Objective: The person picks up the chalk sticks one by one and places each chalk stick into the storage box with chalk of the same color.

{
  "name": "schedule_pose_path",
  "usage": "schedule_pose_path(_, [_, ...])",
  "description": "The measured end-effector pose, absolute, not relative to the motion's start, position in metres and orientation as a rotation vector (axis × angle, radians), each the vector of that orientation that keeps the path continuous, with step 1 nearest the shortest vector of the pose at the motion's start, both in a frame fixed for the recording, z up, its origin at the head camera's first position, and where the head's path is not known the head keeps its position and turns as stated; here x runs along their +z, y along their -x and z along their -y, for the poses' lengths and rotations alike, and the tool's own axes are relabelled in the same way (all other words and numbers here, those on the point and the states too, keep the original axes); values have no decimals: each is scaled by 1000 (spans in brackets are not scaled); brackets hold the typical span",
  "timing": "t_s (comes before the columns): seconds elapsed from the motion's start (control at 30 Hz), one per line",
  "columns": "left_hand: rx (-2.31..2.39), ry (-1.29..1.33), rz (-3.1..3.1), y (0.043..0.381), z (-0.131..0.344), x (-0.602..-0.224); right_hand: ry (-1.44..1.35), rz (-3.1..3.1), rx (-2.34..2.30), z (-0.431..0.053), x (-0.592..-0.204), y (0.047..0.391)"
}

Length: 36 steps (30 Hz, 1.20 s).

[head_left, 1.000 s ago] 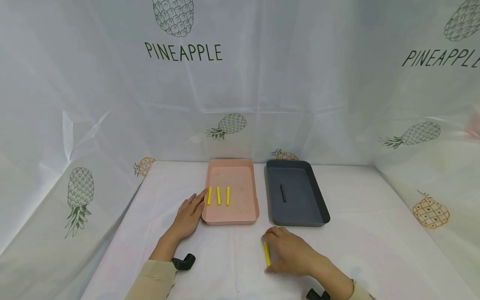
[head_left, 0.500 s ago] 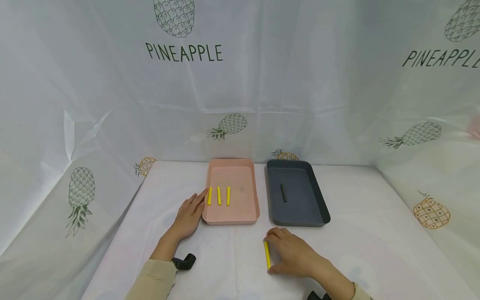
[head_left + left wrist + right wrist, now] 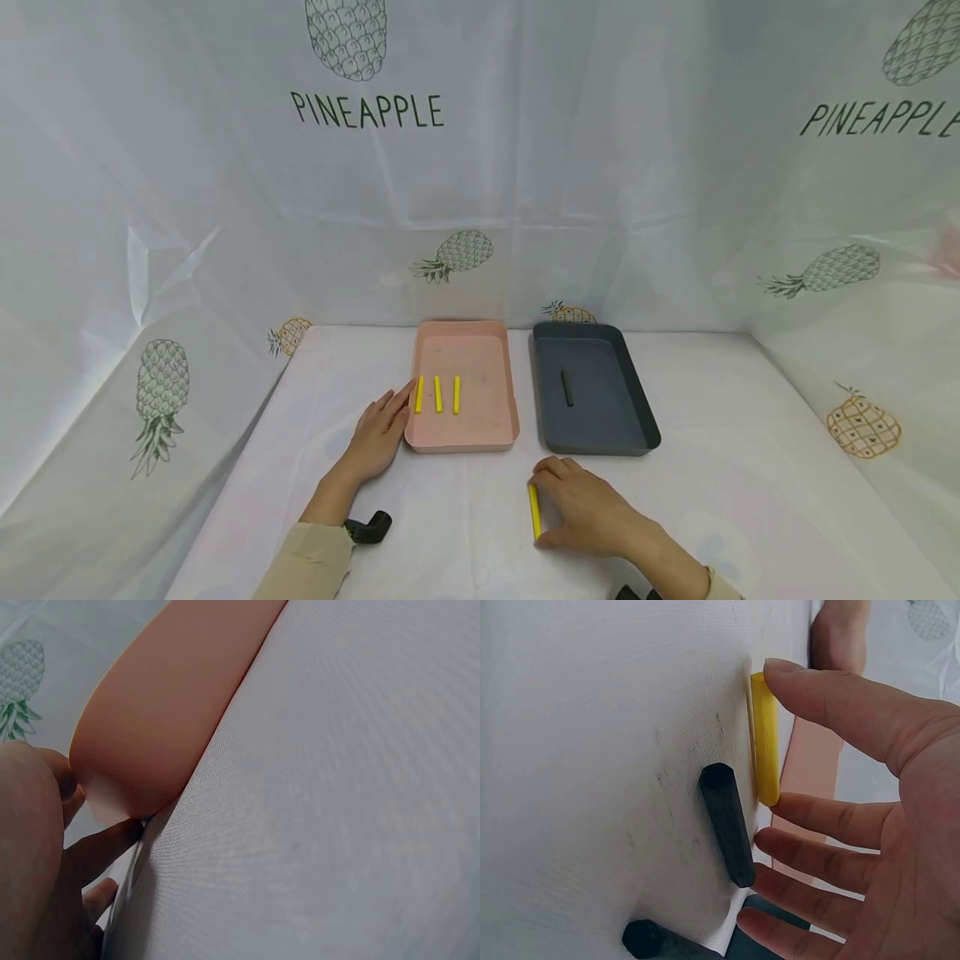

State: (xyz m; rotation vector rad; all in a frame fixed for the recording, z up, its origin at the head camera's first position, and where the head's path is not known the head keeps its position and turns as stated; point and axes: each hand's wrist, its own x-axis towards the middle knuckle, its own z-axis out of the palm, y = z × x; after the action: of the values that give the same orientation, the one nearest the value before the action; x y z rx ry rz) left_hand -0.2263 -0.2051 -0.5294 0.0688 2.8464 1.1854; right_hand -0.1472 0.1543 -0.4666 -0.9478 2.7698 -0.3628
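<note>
My right hand (image 3: pixel 588 508) pinches a yellow crayon (image 3: pixel 765 739) lengthwise, thumb at one end and index finger at the other, at the table surface. Its other fingers stay spread. Beside the fingers lies a black faceted crayon (image 3: pixel 727 825), with another black crayon (image 3: pixel 660 941) farther along; both are hidden behind the hand in the head view. My left hand (image 3: pixel 377 433) rests at the left side of a pink tray (image 3: pixel 480 429), fingertips touching its outer wall. Several yellow crayons (image 3: pixel 438 394) stand in a row inside this tray, lying roughly parallel.
A dark grey tray (image 3: pixel 600 429) sits right of the pink one and holds one black crayon (image 3: pixel 567 388). White cloth (image 3: pixel 450 533) covers the table, and a pineapple-printed curtain (image 3: pixel 600 167) hangs behind and at both sides.
My right hand and the yellow crayon have shifted very slightly to the right from one second ago. The left hand keeps its place at the pink tray.
</note>
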Motion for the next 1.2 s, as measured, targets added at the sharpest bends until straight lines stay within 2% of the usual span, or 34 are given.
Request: schedule_pose_path(1.2, [1200,-39,-2859,225,204,-533,974,-2784,-442,-147,-445,164])
